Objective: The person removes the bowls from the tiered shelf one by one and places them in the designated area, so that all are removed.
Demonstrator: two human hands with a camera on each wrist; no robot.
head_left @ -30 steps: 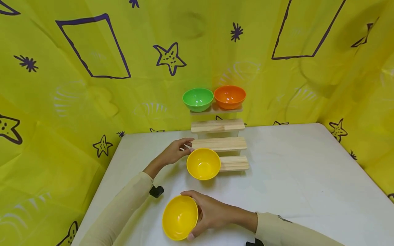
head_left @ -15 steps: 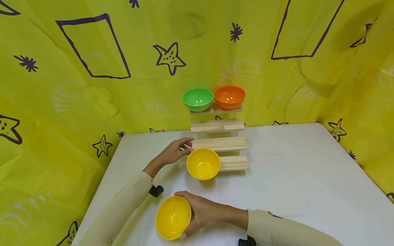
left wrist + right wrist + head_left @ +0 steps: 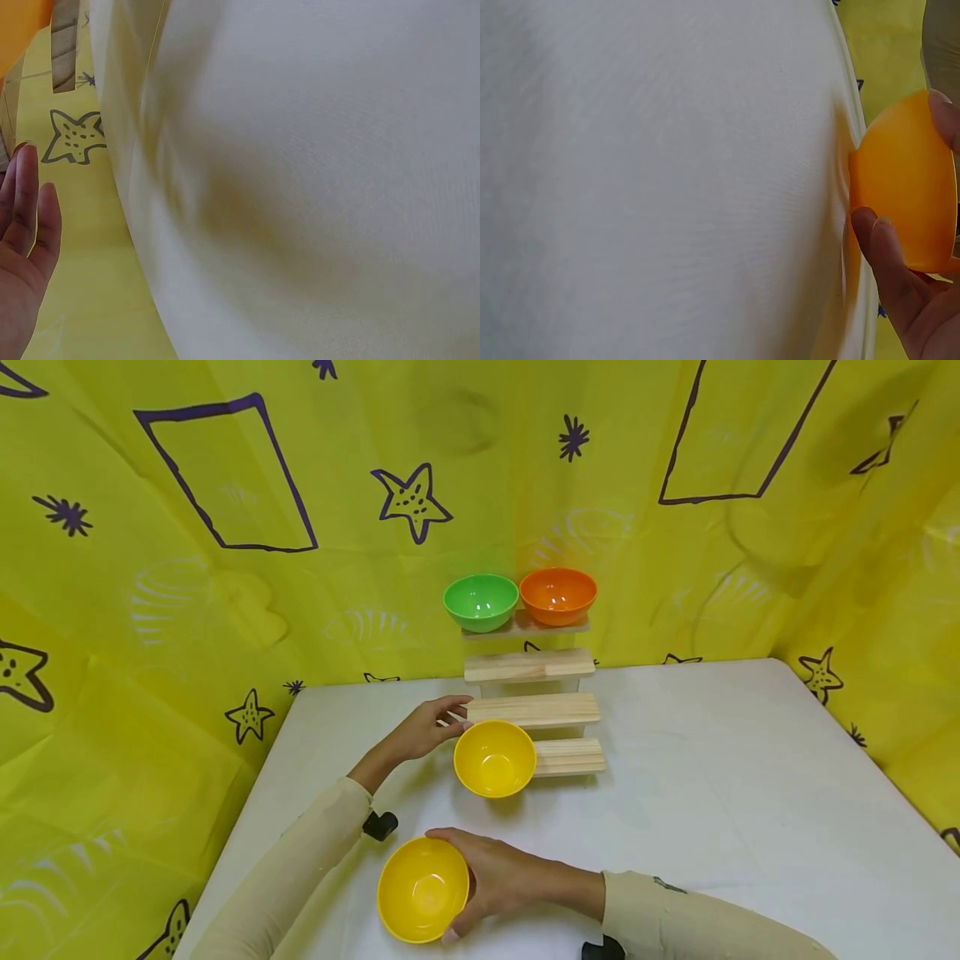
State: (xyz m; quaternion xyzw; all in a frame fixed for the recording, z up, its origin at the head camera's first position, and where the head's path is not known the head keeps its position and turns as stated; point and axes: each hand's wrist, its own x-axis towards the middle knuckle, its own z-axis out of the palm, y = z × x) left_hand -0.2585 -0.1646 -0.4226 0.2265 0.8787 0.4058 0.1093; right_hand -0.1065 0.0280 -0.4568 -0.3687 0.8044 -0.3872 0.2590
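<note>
In the head view, my right hand [image 3: 501, 877] holds a yellow bowl [image 3: 422, 893] by its right side, above the near part of the white table. The right wrist view shows this bowl [image 3: 907, 180] from the side, with thumb and fingers around it. A second yellow bowl [image 3: 495, 760] sits upright on the left of the lowest wooden step [image 3: 572, 758]. My left hand [image 3: 426, 728] is at the left ends of the lower steps, fingers extended and thumb close to that bowl's rim. Whether the thumb touches the rim is unclear.
A green bowl [image 3: 482, 603] and an orange bowl [image 3: 558, 597] stand side by side on the top step of the wooden rack. Two bare steps [image 3: 529, 667] lie between top and bottom. Yellow patterned cloth [image 3: 345, 593] hangs behind and beside the white table [image 3: 712, 777].
My right hand has carried its yellow bowl slightly to the left, and the bowl now tilts less. The left hand and the bowls on the rack have stayed in place.
</note>
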